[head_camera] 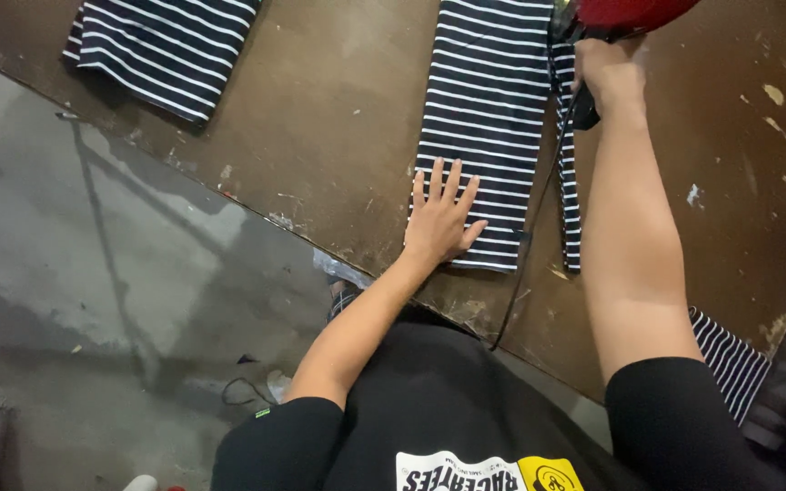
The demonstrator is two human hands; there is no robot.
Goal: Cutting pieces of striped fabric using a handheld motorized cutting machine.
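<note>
1. The right hand [609,77] is closing around the dark handle of a red-bodied tool [634,14], most likely an iron or steamer. Only the lower edge of the red body is showing at the top of the view, so its exact kind cannot be told. The fingers are wrapped fully round the handle, with no gap showing.
2. A black cord [539,227] is running from that grip back toward the person, dropping over the near edge of the table.
3. Directly under and just left of the right hand, a folded navy-and-white striped garment [488,100] is lying on the brown worktable [338,136]. Its long axis is running away from the person, roughly in line with the right forearm.
4. The left hand [441,218] is lying flat and open on the garment's near end, fingers spread and pointing away along the long axis, holding nothing and only pressing the cloth down.
5. So the two hands are sitting at opposite ends of the same piece: the left at the near end, the right with the tool at the far end, well apart along its length.
6. A narrow striped strip [571,182] is lying just right of the main fold, between it and the right forearm.
7. Further left of both hands, a second striped piece [161,45] is resting on the table's far corner.
</note>
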